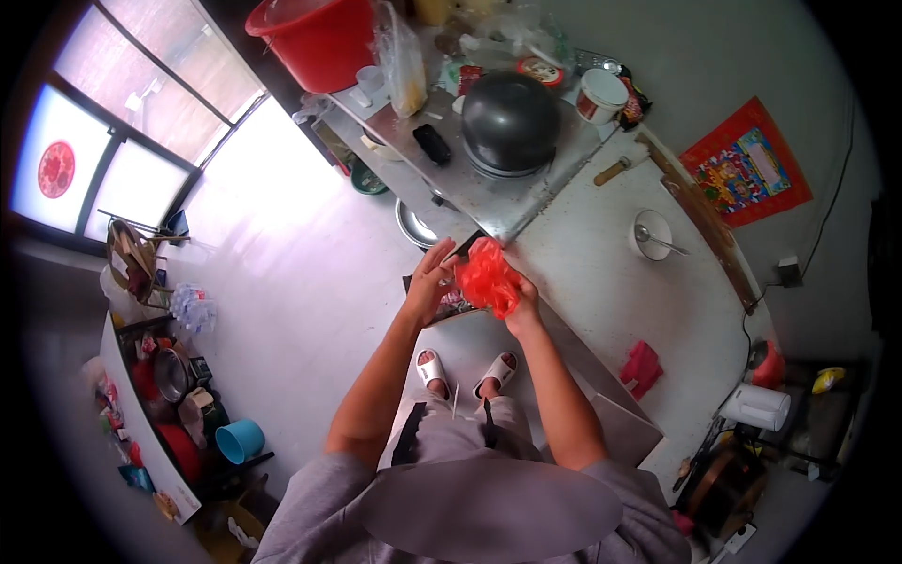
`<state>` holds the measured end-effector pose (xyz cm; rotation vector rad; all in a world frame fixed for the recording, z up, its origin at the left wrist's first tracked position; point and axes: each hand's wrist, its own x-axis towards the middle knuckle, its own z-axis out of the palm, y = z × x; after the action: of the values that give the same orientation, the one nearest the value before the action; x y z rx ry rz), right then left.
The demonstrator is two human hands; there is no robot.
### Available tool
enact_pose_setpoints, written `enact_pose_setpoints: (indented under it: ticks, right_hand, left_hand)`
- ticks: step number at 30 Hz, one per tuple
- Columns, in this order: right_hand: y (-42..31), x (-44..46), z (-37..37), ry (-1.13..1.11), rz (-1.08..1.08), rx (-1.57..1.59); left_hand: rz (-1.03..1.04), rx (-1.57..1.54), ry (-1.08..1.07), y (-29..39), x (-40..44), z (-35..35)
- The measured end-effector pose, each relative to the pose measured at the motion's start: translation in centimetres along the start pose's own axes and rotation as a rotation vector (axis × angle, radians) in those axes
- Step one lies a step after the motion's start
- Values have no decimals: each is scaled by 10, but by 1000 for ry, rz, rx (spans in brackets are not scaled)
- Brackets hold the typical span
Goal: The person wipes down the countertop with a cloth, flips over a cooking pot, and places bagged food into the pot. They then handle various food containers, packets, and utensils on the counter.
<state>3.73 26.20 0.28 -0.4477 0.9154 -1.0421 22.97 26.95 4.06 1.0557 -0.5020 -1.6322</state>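
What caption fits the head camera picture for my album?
The right hand holds a crumpled red plastic bag, the left hand close beside it.

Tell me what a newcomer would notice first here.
Probably the crumpled red plastic bag in the right hand, near the picture's centre. Then the large red bucket toward the top left, and the dark dome-shaped cover on the metal-topped counter ahead.

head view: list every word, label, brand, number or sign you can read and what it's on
No text can be read.
Red plastic bag: no readable print.
Red poster: any print is too blurred to read.
White tub: markings too small to read.
Round red sticker: no readable letters.
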Motion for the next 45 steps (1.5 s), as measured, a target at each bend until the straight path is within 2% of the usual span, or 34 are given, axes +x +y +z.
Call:
enact_pose_setpoints:
  ticks: [1,2,4,5,7,8,9,10,12,14,15,18,22,23,26,29,33,39,43,45]
  right_hand:
    - [15,6,0,-8,-3,-69]
    - [31,15,2,-18,-16,-191]
    - [58,26,4,-33,-40,-436]
    - [64,31,2,-89,-86,-526]
    - [66,21,23,56,-71,-515]
    - [59,16,35,120,-67,-514]
    - [51,11,41,86,168,-384]
    - [70,19,30,108,151,-452]
    - [116,47,-1,84,-133,-760]
    - [136,76,-26,99,-241,-1086]
    - [147,88,-41,112,-289,-1249]
    - [198,125,-94,-80,-384,-1224]
    - [228,150,-127,-108,-347,-1175]
    - [230,151,-128,-97,-398,-1195]
    - [234,158,-134,-74,-443,-1239]
    - [208,132,-104,-52,-442,-1239]
    - [159,88,-42,-43,-496,-1181]
    - [75,39,39,2,-650,-1027]
    - [30,33,53,176,-538,-927]
    - [15,47,45,241,-532,-793]
  left_hand:
    - [-30,157,11,-1,0,-7]
    - [-76,108,-100,-20,6,-28]
    - [3,355,-156,-47,12,-55]
    - [79,489,-7,-56,15,-68]
    - [228,747,289,-71,17,-83]
    - [247,724,354,-76,19,-85]
    - [267,703,422,-82,18,-85]
    - [290,682,488,-89,20,-87]
    - [408,737,252,-140,42,-112]
    - [223,545,-27,-177,63,-128]
    - [168,1022,-1,-195,74,-146]
    - [-12,1430,175,-203,75,-156]
    - [-137,1458,121,-214,89,-189]
    - [-89,1494,149,-209,84,-186]
    - [134,1262,192,-234,98,-223]
    - [145,1197,144,-188,75,-191]
    - [294,1103,198,-124,43,-139]
    - [464,1105,102,-27,13,-68]
    - [461,1079,80,11,22,-36]
    - [405,943,91,25,29,-17]
